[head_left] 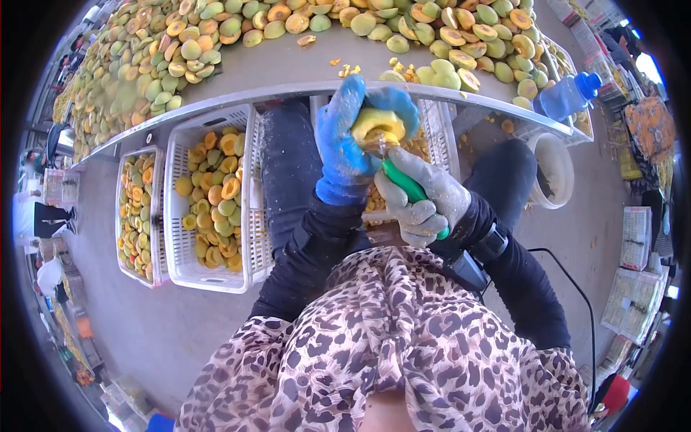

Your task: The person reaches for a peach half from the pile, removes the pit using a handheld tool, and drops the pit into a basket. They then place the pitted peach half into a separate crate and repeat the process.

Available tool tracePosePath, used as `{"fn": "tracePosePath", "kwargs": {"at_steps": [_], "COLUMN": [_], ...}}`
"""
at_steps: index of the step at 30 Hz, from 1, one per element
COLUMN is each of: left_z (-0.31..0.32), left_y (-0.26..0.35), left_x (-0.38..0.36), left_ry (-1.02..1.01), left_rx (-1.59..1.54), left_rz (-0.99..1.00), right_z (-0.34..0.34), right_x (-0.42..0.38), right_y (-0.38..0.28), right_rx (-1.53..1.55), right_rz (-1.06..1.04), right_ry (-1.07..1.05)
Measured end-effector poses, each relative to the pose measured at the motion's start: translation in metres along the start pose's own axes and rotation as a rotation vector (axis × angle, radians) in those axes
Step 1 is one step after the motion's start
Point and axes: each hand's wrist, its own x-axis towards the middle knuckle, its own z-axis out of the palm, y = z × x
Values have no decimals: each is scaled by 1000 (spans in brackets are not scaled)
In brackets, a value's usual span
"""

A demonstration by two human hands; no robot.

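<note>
My left hand [340,147], in a blue glove, is closed around a yellow-green peach half [369,119] just past the near edge of the sorting table. The cut side of the fruit faces me, with a brownish hollow in its middle. In a grey, stained glove, my right hand [436,196] grips a green-handled pitting knife [404,180]. The knife's metal end touches the hollow of the peach half; its exact shape is hard to make out. Small yellow fruit scraps [350,70] lie on the table beyond my left hand.
Peach halves [191,50] are heaped along the metal table [281,66]. White crates [248,216] of halves stand left of my legs. Another crate sits partly hidden beneath my hands. At right are a blue bottle [561,99], a white bucket [563,173] and a black cable [576,288].
</note>
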Motion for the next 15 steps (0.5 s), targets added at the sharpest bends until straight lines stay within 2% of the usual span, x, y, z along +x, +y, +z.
{"fn": "tracePosePath", "kwargs": {"at_steps": [1,2,4,6,8,9,10,12,13,14,15], "left_z": [1,-4,-17,-29,-32,-40,-44,-44,-38,-36,-34], "left_y": [9,7,1,-3,-1,-6,-16,-25,-18,-18,-19], "left_x": [9,14,25,26,21,13,9,-13,-26,-26,-28], "left_ry": [-132,-129,360,417,418,344,335,133,97,94,162], "left_rx": [-47,-42,-752,-729,-539,-577,-581,373,132,133,-110], "left_rz": [107,104,-377,-418,-570,-576,-571,-69,-101,-91,-201], "right_z": [-8,-12,-6,-10,-79,-67,-62,-55,-49,-43,-39], "right_x": [3,5,5,4,28,26,25,25,28,32,34], "right_y": [7,11,11,3,-1,-4,-10,-9,-10,-15,-16], "right_rx": [95,190,140,-357,-1819,-1896,-1899,-1979,-1925,-1928,-1986], "right_rz": [-48,-99,-111,-440,-676,-413,-421,-760,-808,-819,-848], "right_ry": [-128,-256,-218,422,1091,1314,1322,1215,1151,1150,1125]}}
